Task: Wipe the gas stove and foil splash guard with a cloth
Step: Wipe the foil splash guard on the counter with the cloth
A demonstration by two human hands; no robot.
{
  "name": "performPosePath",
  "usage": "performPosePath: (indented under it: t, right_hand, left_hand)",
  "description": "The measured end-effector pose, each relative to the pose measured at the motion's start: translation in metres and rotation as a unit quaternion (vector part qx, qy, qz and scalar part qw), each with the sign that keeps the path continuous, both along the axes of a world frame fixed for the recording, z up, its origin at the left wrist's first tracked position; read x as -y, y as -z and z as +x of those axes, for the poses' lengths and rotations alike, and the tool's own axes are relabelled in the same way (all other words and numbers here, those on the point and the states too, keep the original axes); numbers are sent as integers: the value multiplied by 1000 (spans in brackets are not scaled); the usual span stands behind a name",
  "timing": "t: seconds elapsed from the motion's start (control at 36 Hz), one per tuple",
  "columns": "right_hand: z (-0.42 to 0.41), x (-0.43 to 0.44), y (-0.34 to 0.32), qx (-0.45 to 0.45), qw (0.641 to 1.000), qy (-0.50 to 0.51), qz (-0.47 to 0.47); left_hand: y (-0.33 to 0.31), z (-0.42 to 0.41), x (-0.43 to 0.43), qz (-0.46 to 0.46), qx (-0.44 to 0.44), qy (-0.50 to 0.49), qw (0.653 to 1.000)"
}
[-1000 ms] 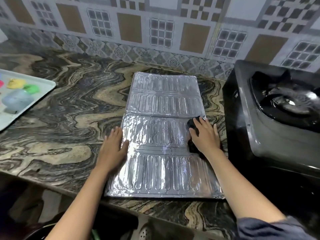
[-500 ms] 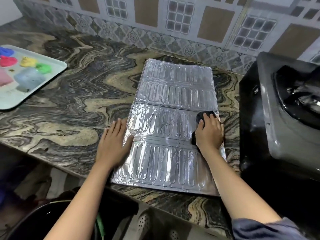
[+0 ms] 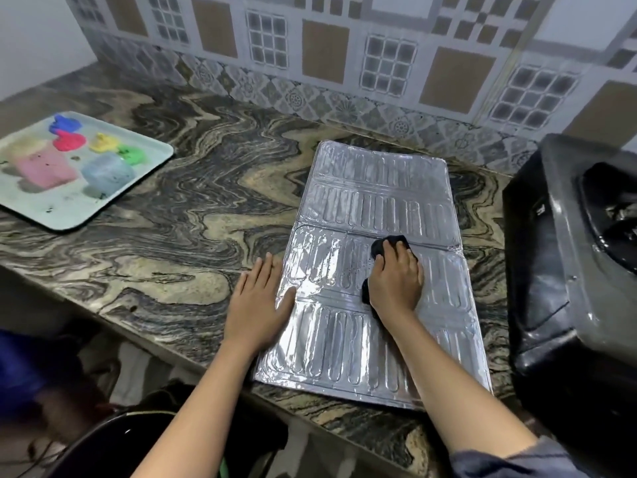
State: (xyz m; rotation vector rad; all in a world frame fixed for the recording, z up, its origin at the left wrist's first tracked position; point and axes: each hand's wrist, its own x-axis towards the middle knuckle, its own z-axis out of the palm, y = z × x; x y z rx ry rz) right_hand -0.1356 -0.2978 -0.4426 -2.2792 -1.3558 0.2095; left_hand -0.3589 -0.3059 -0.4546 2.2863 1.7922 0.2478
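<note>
The silver foil splash guard [image 3: 372, 201] lies flat on the marble counter, its ribbed panels running away from me. My right hand [image 3: 396, 281] presses a black cloth [image 3: 387, 244] onto the guard's middle panel; the cloth pokes out beyond my fingertips and under my palm. At the guard's left edge my left hand [image 3: 258, 303] lies flat with fingers spread, the thumb resting on the foil. The black gas stove [image 3: 565, 270] stands at the right, close to the guard's right edge, with its burner partly cut off by the frame.
A pale green tray [image 3: 144, 174] with several coloured lumps sits at the far left of the counter [image 3: 172, 236]. A patterned tile wall [image 3: 344, 63] runs along the back. Below the counter's front edge a dark round container [image 3: 103, 443] shows.
My right hand has slid the cloth leftward from the guard's right edge toward the middle of the panel. My left hand stays at the left edge. The view has shifted left.
</note>
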Motion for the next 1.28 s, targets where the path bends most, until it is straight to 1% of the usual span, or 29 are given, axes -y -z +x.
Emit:
performPosePath:
  t: [0.17, 0.36, 0.44, 0.58, 0.67, 0.83, 0.94, 1.08, 1.19, 1.28]
  right_hand:
    - [-27, -10, -1, 0, 1000, -17, 5]
    - [-30, -13, -2, 13, 1000, -13, -6]
    - [-34, -14, -2, 10, 1000, 1, -9]
    - [-48, -19, -1, 1, 1000, 30, 1]
    - [-59, -23, 1, 10, 1000, 23, 6]
    - [-81, -36, -1, 27, 998, -59, -11]
    - [-91, -43, -1, 62, 986, -151, -18]
    - [-90, -43, -8, 74, 959, -270, -30]
    - [-71, -33, -12, 75, 922, -380, -24]
    - [-50, -19, -14, 68, 908, -412, -31]
  left_hand:
    - [-2, -3, -4, -22, 6, 15, 1000]
    - [-15, -17, -6, -96, 81, 66, 990]
    - [-13, -23, 5, -87, 74, 70, 991]
    - [-1, -28, 23, -35, 12, 69, 997]
    - [1, -26, 23, -19, 4, 65, 998]
    - [0, -27, 22, -15, 0, 66, 998]
    - [-1, -27, 23, -18, 3, 63, 998]
    - [-3, -25, 23, -19, 7, 55, 998]
    - [-2, -25, 24, -20, 14, 49, 998]
    - [-1, -24, 24, -21, 16, 47, 999]
